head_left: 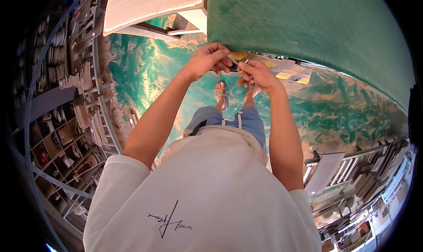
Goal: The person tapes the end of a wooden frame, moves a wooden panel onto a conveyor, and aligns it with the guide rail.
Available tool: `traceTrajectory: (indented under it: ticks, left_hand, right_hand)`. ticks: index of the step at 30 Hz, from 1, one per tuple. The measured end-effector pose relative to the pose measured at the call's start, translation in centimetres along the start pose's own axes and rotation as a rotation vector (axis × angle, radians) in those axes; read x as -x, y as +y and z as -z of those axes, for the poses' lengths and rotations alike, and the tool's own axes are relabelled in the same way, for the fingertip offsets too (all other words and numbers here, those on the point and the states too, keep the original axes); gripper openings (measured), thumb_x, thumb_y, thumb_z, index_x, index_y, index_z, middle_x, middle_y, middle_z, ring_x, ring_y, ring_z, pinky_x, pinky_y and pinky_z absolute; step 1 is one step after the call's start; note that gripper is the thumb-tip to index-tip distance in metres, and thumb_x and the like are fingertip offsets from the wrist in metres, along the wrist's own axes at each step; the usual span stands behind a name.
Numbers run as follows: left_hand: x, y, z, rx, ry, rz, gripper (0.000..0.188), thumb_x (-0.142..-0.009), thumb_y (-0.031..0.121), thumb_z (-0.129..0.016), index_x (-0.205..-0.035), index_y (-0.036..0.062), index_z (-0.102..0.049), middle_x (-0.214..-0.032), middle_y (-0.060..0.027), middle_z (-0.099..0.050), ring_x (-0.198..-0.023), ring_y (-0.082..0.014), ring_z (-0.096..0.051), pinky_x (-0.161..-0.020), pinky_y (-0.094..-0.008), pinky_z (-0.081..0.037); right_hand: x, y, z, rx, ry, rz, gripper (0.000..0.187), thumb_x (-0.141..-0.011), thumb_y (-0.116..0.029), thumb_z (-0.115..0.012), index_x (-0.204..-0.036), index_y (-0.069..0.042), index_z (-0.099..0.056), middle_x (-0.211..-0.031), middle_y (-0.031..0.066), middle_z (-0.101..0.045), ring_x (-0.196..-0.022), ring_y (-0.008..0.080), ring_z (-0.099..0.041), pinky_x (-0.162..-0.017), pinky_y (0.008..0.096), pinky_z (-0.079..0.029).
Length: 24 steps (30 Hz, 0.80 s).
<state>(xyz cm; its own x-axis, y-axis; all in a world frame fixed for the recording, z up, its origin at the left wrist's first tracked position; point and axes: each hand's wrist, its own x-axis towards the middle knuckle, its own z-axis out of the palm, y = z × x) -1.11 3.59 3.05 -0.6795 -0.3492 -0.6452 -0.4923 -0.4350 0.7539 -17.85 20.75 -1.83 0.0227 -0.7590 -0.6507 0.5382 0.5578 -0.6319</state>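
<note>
In front of the green tabletop's near edge, my left hand (pixel 208 60) and my right hand (pixel 259 74) are raised close together. A thin, pale, stick-like piece (pixel 232 59) runs between their fingertips, too small to name. My left thumb and forefinger pinch one end, while the right fingers are closed at the other. A small light tip (pixel 246 61) pokes up by my right forefinger; whether it belongs to the same piece I cannot tell. The green tabletop (pixel 299 22) fills the upper right, just beyond both hands.
A pale board on a frame (pixel 154 5) stands at the upper left. Under the green edge shows a yellow-and-grey striped panel (pixel 286 71). Racks of stacked panels (pixel 94 119) line the left, and more leaning boards (pixel 370 172) stand at the lower right. The floor (pixel 176 93) is marbled green.
</note>
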Motion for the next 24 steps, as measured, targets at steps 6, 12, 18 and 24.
traceTrajectory:
  ticks: [6,12,18,24]
  left_hand:
    - [-0.4,-0.6,-1.8,-0.246,0.067,-0.016,0.031,-0.107,0.025,-0.058,-0.114,-0.0037,-0.068,-0.091,-0.0096,-0.075,-0.073,-0.0142,-0.072,-0.065,-0.0296,-0.059]
    - [-0.6,-0.8,-2.3,-0.359,0.114,-0.056,0.031,-0.106,0.022,-0.06,-0.112,-0.0067,-0.07,-0.084,-0.0091,-0.075,-0.066,-0.0133,-0.069,-0.062,-0.0288,-0.058]
    - [0.0,-1.4,-3.7,-0.499,0.22,-0.194,0.024,-0.103,0.018,-0.063,-0.109,-0.0027,-0.072,-0.082,-0.0103,-0.075,-0.065,-0.0135,-0.07,-0.062,-0.0297,-0.058]
    - [-0.1,-2.8,-4.3,-0.585,0.322,-0.315,0.021,-0.102,0.018,-0.065,-0.106,-0.0008,-0.073,-0.082,-0.0108,-0.076,-0.066,-0.0154,-0.073,-0.062,-0.0304,-0.058]
  right_hand:
    - [-1.4,1.2,-1.1,-0.347,0.309,0.057,0.036,-0.105,-0.032,-0.063,-0.107,0.004,-0.064,-0.082,0.0073,-0.07,-0.079,0.0256,-0.076,-0.063,0.0325,-0.057]
    - [-1.6,2.4,-3.6,-0.429,0.498,0.04,0.038,-0.106,-0.032,-0.061,-0.108,0.005,-0.066,-0.086,0.0113,-0.074,-0.078,0.0267,-0.076,-0.061,0.0325,-0.06]
    - [-1.8,2.2,-3.4,-0.208,0.578,0.07,0.039,-0.107,-0.034,-0.058,-0.105,0.005,-0.067,-0.078,0.0098,-0.072,-0.07,0.0234,-0.075,-0.056,0.0312,-0.056]
    - [-1.7,1.9,-3.1,-0.131,0.575,0.057,0.04,-0.106,-0.035,-0.059,-0.098,0.003,-0.066,-0.072,0.0061,-0.068,-0.063,0.0222,-0.073,-0.052,0.0308,-0.052]
